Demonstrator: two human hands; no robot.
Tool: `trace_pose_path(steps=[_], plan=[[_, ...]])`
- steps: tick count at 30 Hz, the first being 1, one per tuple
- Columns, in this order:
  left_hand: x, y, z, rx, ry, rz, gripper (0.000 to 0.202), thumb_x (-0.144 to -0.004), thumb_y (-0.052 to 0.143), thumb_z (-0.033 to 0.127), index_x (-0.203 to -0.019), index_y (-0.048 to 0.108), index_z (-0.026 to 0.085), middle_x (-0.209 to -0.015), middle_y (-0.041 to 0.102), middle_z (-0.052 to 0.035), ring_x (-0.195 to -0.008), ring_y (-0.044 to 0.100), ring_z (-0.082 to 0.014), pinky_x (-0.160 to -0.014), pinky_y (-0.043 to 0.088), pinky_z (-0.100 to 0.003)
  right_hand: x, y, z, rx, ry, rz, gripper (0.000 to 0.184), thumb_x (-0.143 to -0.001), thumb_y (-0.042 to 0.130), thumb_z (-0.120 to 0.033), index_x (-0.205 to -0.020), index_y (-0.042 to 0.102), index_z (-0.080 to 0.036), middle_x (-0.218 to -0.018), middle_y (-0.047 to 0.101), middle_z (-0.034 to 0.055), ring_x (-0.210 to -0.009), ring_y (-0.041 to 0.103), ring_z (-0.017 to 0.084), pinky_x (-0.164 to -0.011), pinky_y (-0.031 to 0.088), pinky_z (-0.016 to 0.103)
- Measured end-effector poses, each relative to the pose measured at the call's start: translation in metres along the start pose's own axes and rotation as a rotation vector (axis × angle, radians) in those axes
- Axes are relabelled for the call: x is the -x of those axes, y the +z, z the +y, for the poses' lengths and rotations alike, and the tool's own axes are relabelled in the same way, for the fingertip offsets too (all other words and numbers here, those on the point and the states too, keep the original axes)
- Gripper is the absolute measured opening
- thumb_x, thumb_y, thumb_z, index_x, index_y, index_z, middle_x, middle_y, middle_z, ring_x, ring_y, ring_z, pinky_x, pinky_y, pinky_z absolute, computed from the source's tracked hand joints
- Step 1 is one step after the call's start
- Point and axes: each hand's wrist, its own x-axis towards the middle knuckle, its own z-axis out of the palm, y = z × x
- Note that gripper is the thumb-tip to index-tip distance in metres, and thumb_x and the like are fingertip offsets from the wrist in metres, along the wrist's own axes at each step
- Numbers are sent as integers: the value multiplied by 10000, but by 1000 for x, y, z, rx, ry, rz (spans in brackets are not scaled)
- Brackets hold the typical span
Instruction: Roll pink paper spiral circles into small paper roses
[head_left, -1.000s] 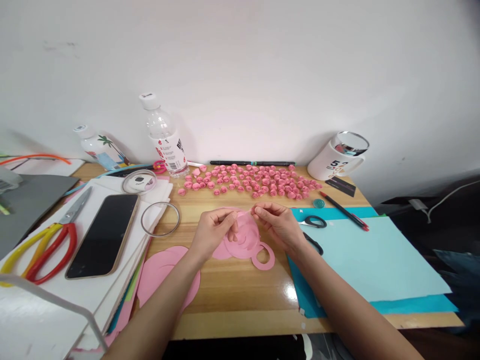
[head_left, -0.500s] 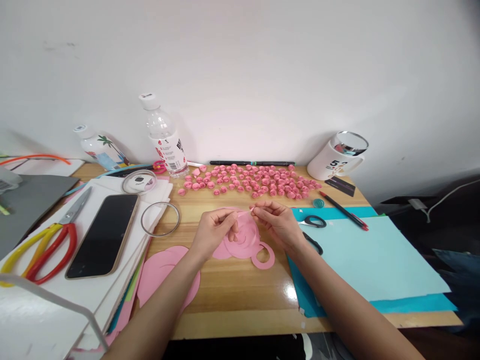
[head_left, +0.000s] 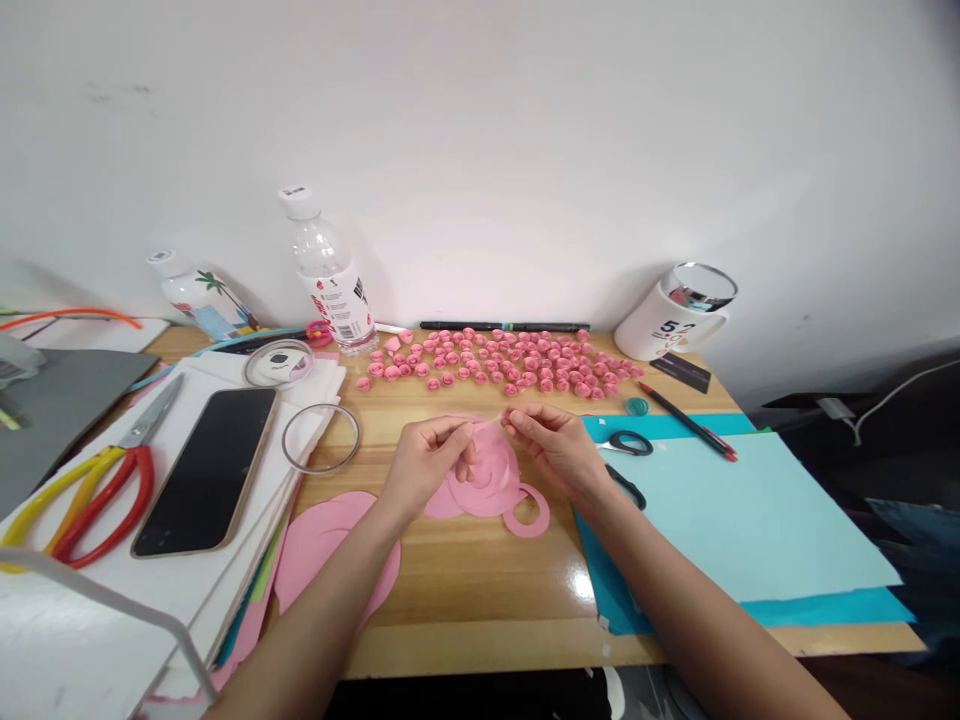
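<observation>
Both hands are raised over the middle of the desk, fingertips pinched close together. My left hand (head_left: 421, 468) is closed, with thumb and forefinger on one end of a thin pale strip (head_left: 490, 423). At the other end of that strip, my right hand (head_left: 556, 450) pinches it. What the strip is made of cannot be made out. Below the fingers lies a pink paper spiral (head_left: 491, 482), partly hidden by the left fingers. A pink paper ring (head_left: 527, 531) is at its lower right. More pink paper rounds (head_left: 330, 545) lie under my left forearm.
Many rolled pink paper roses (head_left: 525, 362) spread along the back. Left are a water bottle (head_left: 334, 290), tape roll (head_left: 321, 468), phone (head_left: 206, 470) and red-yellow scissors (head_left: 112, 480). Right are black-handled scissors (head_left: 631, 443), blue paper sheets (head_left: 757, 520), a pen (head_left: 686, 420) and a mug (head_left: 664, 315).
The pale strip shows a little more plainly between my fingertips. My right fingers have shifted very slightly; otherwise both hands hold their place.
</observation>
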Motion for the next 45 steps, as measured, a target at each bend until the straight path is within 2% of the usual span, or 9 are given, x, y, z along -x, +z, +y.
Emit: trace_pose_path(steps=[3,7,12,16,24,27,32,38,45], plan=[[0,0,2,1,5,8,259,-796,573,306,-610,590,127,-543,543,19,-415,471,-63,-468,409,-207,1,1,-2,10,8,-11,209,-552,828,-284,-714,731,-194,-738,714,14,-682,629,102,-723,502,230],[0,0,4,2,1,4,287,-787,581,324,-576,567,130,-538,540,18,-412,468,-62,-468,416,-206,2,2,-4,10,2,-12,227,-540,831,-289,-719,731,-191,-739,723,17,-666,633,95,-720,505,221],[0,0,1,8,4,3,254,-798,576,317,-628,593,129,-547,540,22,-418,473,-63,-471,415,-207,0,1,-2,-12,-23,-7,215,-542,830,-257,-717,717,-202,-746,722,4,-651,628,83,-692,499,208],[0,0,1,9,11,1,268,-801,574,297,-593,579,128,-537,537,25,-416,474,-61,-478,412,-209,0,-1,-1,0,-2,1,217,-535,829,-241,-707,708,-192,-724,713,5,-625,616,81,-648,485,199],[1,0,2,-2,-5,10,241,-803,574,301,-635,607,131,-521,541,30,-430,470,-64,-491,408,-211,1,-1,-2,12,-36,-15,199,-508,843,-262,-621,699,-186,-593,667,-16,-550,571,71,-579,474,190],[1,0,2,22,-8,9,238,-798,577,307,-637,598,134,-521,538,32,-428,468,-66,-483,409,-214,0,-1,-2,-7,-21,16,206,-501,847,-278,-631,714,-190,-651,696,0,-592,601,85,-628,499,207],[0,0,2,20,-10,18,209,-794,579,300,-677,623,132,-528,544,32,-423,473,-67,-475,401,-215,0,-1,-1,-20,11,-30,189,-561,820,-258,-718,738,-193,-756,728,17,-682,640,98,-731,512,215],[0,-1,2,19,-15,8,208,-799,576,298,-692,628,127,-545,553,26,-429,478,-65,-478,401,-210,0,-1,-2,-12,-1,-19,195,-553,822,-242,-720,732,-195,-784,731,21,-662,642,97,-701,525,211],[1,1,4,14,-17,8,230,-795,575,312,-653,603,132,-528,542,24,-432,468,-70,-483,416,-214,0,-2,-1,-8,11,-20,224,-533,836,-243,-709,706,-197,-715,707,8,-636,624,103,-641,513,216]])
